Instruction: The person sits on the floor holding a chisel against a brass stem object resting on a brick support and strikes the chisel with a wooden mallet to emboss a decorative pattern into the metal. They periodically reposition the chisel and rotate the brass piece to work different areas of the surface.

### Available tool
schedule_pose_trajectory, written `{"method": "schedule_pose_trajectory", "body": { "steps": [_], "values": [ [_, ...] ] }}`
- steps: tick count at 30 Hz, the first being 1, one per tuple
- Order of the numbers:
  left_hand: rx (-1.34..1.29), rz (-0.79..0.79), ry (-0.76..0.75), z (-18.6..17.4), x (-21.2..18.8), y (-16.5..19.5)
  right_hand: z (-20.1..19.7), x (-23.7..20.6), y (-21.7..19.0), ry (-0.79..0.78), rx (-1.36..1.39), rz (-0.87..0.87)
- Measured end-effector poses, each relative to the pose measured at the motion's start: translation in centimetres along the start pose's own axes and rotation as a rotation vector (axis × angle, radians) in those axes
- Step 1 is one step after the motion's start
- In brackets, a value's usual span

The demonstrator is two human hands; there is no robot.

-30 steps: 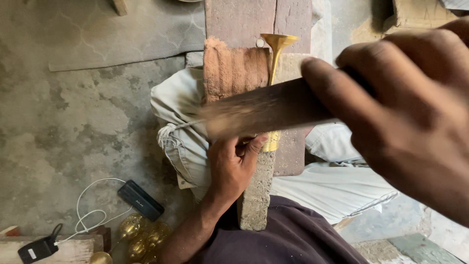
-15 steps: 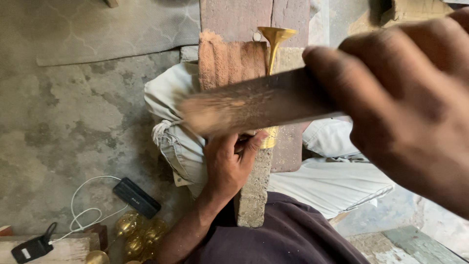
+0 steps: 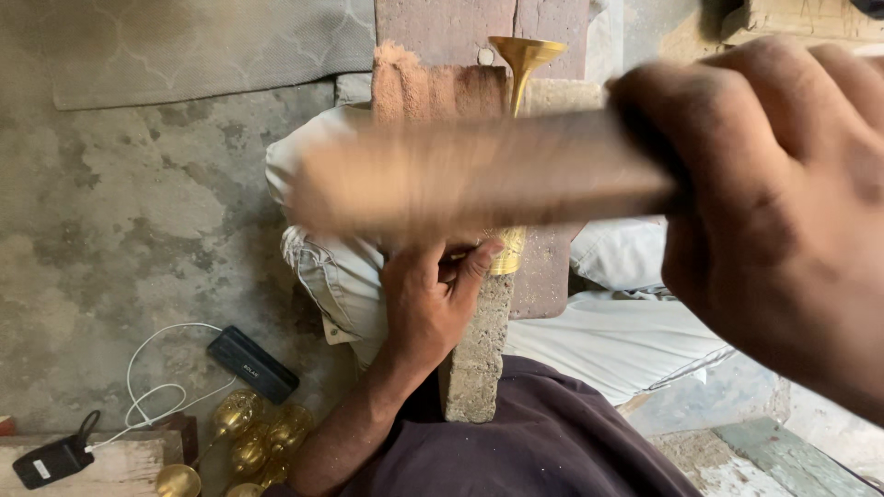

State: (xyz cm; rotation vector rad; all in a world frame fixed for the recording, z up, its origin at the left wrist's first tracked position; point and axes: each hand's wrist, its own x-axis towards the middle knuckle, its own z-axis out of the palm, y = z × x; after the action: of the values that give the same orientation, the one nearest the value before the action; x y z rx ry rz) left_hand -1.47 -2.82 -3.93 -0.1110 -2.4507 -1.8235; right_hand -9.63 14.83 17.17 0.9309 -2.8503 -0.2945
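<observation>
The right hand [image 3: 783, 212], gripping the flat file [image 3: 479, 175], has pushed it further across the brass piece [image 3: 516, 64]; the left hand [image 3: 428, 304] still clasps that piece.

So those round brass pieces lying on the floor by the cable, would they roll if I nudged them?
Probably. The round brass pieces look bulbous and smooth, so a nudge could roll them, though they lie clustered and may block each other. Being polished metal, they are likely heavy for their size and somewhat slippery.

Flat file [image 3: 479, 179] swung further left across brass piece [image 3: 520, 64], now blurred.
</observation>
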Motion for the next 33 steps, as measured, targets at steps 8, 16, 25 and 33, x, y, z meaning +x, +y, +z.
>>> {"method": "schedule_pose_trajectory", "body": {
  "steps": [8, 16, 25, 33],
  "values": [
    [0.023, 0.101, 0.006, 0.3, -0.2, -0.7, 0.9, -1.0, 0.9, -0.070, -0.020, -0.026],
    [0.140, 0.114, 0.009, 0.2, -0.2, -0.8, 1.1, -1.0, 1.0, -0.017, 0.146, 0.005],
    [0.047, 0.062, -0.016, 0.0, -0.5, -0.6, 1.5, -1.3, 1.2, -0.013, -0.032, -0.128],
    [0.176, 0.017, -0.076, 0.5, -1.1, -2.2, 1.1, -1.0, 1.0, -0.088, 0.027, -0.032]
  ]
}}
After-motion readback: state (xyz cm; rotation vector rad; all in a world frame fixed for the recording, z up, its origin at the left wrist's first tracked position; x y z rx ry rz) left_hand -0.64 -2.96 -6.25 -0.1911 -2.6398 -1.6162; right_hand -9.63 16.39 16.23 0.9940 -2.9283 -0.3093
